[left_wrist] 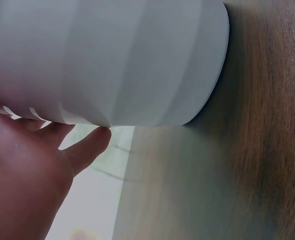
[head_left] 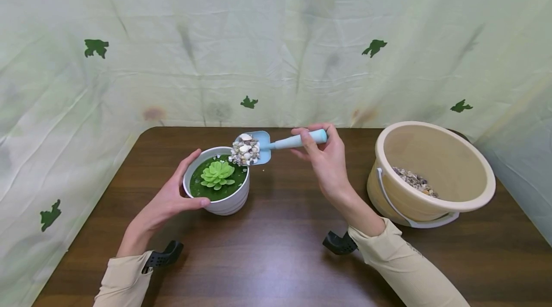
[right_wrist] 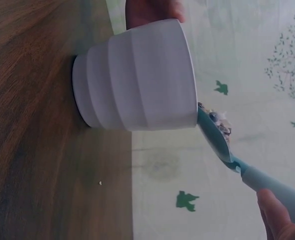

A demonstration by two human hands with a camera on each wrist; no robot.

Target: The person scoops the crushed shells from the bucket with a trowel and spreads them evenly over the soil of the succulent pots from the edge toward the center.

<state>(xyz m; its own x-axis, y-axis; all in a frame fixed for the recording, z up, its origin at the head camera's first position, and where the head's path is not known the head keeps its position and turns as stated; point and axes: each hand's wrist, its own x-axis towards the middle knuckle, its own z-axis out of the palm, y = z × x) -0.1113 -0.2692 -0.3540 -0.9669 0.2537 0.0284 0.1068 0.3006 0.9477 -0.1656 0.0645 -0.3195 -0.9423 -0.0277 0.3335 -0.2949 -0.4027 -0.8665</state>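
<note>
A white ridged flower pot (head_left: 228,203) stands on the table, holding a light green succulent (head_left: 217,175) set in a dark green surface. My left hand (head_left: 172,194) grips the pot from its left side, thumb on the near wall and fingers around the far side. In my right hand (head_left: 325,161) is a light blue trowel (head_left: 265,139), pinched by its handle. Its blade carries a heap of small shells and gravel (head_left: 245,150) and tilts down at the pot's right rim, as the right wrist view shows. A few pale bits lie on the green surface near that rim.
A beige bucket (head_left: 435,130) with a grey handle stands at the right of the table (head_left: 276,249), with more shells and gravel (head_left: 415,181) in its bottom. One small stray bit (right_wrist: 100,183) lies on the wood. A pale curtain (head_left: 276,48) with green leaf shapes hangs behind.
</note>
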